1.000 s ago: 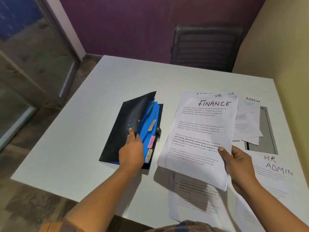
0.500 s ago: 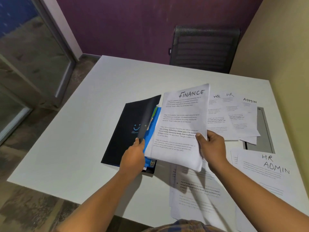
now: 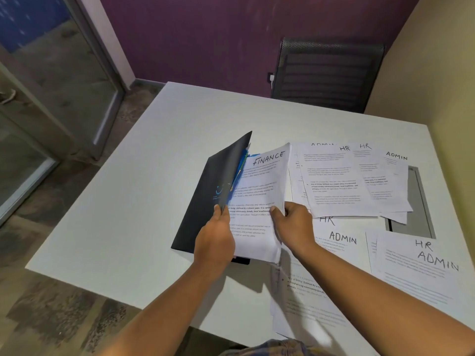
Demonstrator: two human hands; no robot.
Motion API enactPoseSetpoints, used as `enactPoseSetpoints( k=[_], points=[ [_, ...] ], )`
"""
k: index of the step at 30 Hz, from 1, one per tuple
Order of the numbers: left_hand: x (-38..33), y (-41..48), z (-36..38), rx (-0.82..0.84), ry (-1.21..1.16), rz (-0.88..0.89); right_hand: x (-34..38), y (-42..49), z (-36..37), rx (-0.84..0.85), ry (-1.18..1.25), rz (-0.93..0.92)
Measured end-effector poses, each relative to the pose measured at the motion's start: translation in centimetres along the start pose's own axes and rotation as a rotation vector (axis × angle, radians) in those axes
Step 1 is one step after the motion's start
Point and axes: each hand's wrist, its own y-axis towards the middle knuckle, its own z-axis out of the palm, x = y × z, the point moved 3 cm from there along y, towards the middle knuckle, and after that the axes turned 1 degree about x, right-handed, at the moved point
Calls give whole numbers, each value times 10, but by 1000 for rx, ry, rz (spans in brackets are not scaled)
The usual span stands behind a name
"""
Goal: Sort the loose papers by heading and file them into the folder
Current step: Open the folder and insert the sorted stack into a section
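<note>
1. Now the left hand (image 3: 214,235) is pinching the near edge of the dark folder (image 3: 203,206), fingers clamped on its front cover. It is propping that cover up off the table (image 3: 123,201), so the blue dividers (image 3: 241,163) are peeking out.
2. Meanwhile the right hand (image 3: 293,224) is gripping the FINANCE sheets (image 3: 259,186) by their right edge, thumb on top and fingers curled beneath. The sheets are lying across the folder's open mouth, their left edge against the dividers.
3. Those sheets are looking light and floppy, likely to sag or fan apart. A mid-edge hold on a squared stack seems the safest way in. The cover is looking like stiffer thin card and is taking an edge pinch well.
4. HR and ADMIN papers (image 3: 341,181) are lying in overlapping piles on the table, just to the right of the folder.
5. The raised cover is hiding any divider labels, so the receiving pocket cannot be told. The small print is blurring out, the number of sheets held is unclear, and the picture's lower edge is cutting off the nearest papers.
</note>
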Motion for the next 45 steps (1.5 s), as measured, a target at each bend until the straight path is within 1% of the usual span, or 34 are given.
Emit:
enactPoseSetpoints(
  k=[2, 7, 14, 18, 21, 23, 26, 30, 32, 36, 38, 41, 45],
  points=[
    [-4, -3, 0, -12, -12, 1, 6, 3, 12, 32, -45, -2],
    [-16, -11, 1, -50, -30, 27, 23, 10, 41, 183, -124, 45],
    [-18, -14, 1, -77, -77, 47, 31, 20, 60, 239, -457, 139],
    [-17, -11, 0, -75, -88, 46, 36, 19, 63, 292, -530, 173],
    [-18, -9, 3, -40, -52, 60, 32, 17, 58, 239, -497, 97],
    [-19, -9, 6, -5, 8, 55, 28, 12, 43, 125, -447, 34],
    [-24, -7, 15, 37, 130, 63, 9, 2, 7, -4, -346, 18],
    [-23, -7, 48, 153, 238, 89, -45, -16, -42, 12, -280, 60],
    [-18, -6, 65, 194, 261, 96, -75, -28, -67, 7, -295, 102],
    [-13, -9, 94, 229, 343, 148, -122, -59, -114, -91, -357, 173],
    [-6, -12, 106, 248, 378, 135, -137, -75, -131, -130, -376, 196],
    [7, -13, 125, 286, 356, 85, -153, -94, -149, -171, -371, 215],
    [11, -13, 137, 303, 341, 87, -173, -112, -163, -205, -356, 248]
  ],
)
